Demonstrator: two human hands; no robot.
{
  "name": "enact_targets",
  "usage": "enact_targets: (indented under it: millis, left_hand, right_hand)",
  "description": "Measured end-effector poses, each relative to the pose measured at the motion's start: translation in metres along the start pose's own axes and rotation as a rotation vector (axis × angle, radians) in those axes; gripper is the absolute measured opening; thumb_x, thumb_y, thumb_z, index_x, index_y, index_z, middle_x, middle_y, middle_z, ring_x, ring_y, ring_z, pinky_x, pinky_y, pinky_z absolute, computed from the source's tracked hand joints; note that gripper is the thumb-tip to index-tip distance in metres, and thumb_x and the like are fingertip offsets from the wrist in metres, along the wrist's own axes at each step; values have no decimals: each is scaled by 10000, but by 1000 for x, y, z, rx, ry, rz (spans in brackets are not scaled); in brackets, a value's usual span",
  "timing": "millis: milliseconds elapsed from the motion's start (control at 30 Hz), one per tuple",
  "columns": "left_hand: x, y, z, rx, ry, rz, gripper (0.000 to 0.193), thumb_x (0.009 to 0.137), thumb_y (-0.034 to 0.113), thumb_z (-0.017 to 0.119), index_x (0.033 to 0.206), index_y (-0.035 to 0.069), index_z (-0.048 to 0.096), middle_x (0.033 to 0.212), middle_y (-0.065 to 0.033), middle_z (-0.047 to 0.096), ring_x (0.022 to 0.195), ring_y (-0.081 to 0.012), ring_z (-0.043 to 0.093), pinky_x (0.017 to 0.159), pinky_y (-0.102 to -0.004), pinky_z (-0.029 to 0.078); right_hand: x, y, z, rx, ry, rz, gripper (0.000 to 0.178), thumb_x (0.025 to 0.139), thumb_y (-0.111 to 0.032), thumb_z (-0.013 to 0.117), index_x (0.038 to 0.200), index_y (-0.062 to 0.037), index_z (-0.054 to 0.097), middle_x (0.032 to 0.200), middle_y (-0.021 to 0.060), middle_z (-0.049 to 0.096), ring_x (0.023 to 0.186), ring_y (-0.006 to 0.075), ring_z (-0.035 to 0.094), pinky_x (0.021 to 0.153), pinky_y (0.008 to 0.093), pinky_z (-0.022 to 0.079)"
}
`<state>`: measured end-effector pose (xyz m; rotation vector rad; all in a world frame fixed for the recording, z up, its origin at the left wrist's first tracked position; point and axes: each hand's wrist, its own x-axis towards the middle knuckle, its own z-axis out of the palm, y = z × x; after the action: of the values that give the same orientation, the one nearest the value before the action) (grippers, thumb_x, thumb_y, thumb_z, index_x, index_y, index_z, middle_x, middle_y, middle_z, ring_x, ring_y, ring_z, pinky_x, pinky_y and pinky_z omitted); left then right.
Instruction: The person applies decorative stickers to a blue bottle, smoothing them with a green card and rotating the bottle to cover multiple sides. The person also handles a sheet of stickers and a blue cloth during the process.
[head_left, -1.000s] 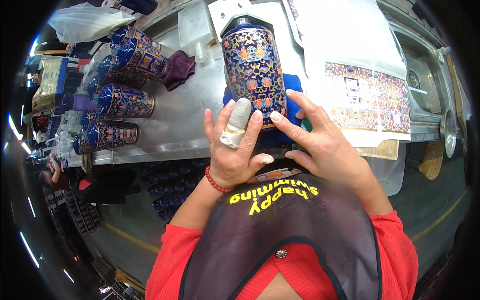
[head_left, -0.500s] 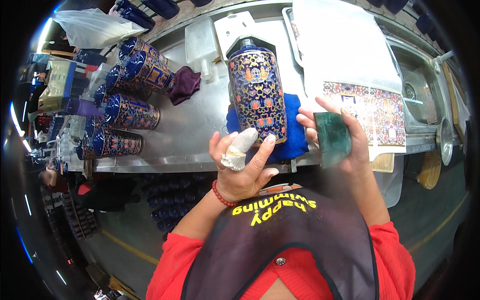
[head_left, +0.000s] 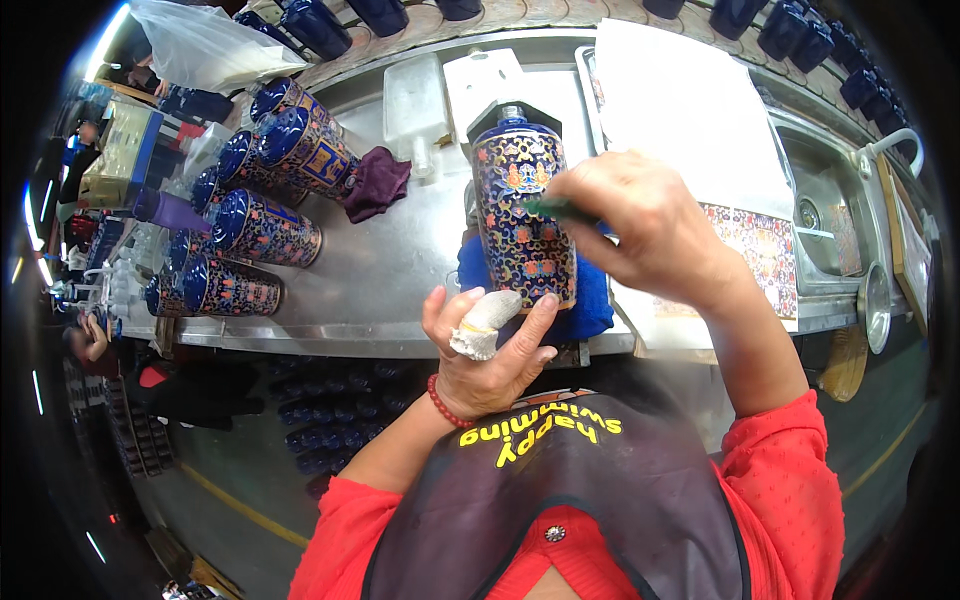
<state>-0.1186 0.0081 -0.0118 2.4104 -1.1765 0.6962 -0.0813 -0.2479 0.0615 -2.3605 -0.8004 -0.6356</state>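
A dark blue bottle, covered in a gold, red and white floral pattern, lies in front of me with its neck pointing away. Its base end is gripped by my left hand, thumb and fingers set against the bottom edge. One finger of that hand wears a greyish-white cover. Pinched in my right hand is a thin green scraper, its edge at the upper right part of the patterned surface. Under the bottle is a folded blue cloth. My right fingertips are partly hidden behind the hand.
Several patterned bottles stand at the left beside a purple cloth. A clear plastic container is at the back. White paper covers patterned sheets on the right, before a metal sink. The counter's front edge runs nearby.
My right hand has swung left and forward, bringing the green scraper from beside the bottle onto its patterned surface. My left hand stays at the base.
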Motion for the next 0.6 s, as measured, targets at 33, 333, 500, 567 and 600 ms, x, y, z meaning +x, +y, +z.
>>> enact_targets:
  millis: [33,333,500,567,600]
  left_hand:
    - [0,0,1,10,6,-1,393,946,413,654,1292,243,730,1154,-51,630,1190,-304,409,1168,-552,198]
    - [-5,-4,5,-20,33,16,400,927,465,671,1244,236,755,1146,-82,627,1204,-334,423,1152,-581,230]
    - [-22,-21,1,-169,148,29,449,948,533,632,1251,207,695,1201,-76,645,1171,-328,501,1146,-576,245]
    - [-23,-27,4,-303,120,-79,623,993,596,532,1319,75,635,1225,-150,635,1177,-366,508,1153,-596,222]
    - [-21,-30,7,-295,90,-124,671,1003,607,502,1359,48,610,1254,-167,628,1201,-376,496,1159,-591,213]
  right_hand:
    - [1,2,1,25,-125,-26,224,786,-49,758,984,-71,655,849,100,665,809,312,664,756,422,503]
    - [56,-8,-1,-315,11,-187,232,800,-130,735,1025,-172,698,784,12,525,733,191,566,767,387,462]
    - [10,-27,-1,315,-161,-196,258,737,-106,822,983,-137,751,818,24,563,754,208,589,748,387,446]
    - [2,-20,5,243,28,67,285,727,-67,829,998,-110,752,803,46,560,752,226,582,719,388,447]
    - [0,-19,8,40,108,72,321,712,-36,827,1016,-107,755,807,49,561,755,231,573,700,392,446]
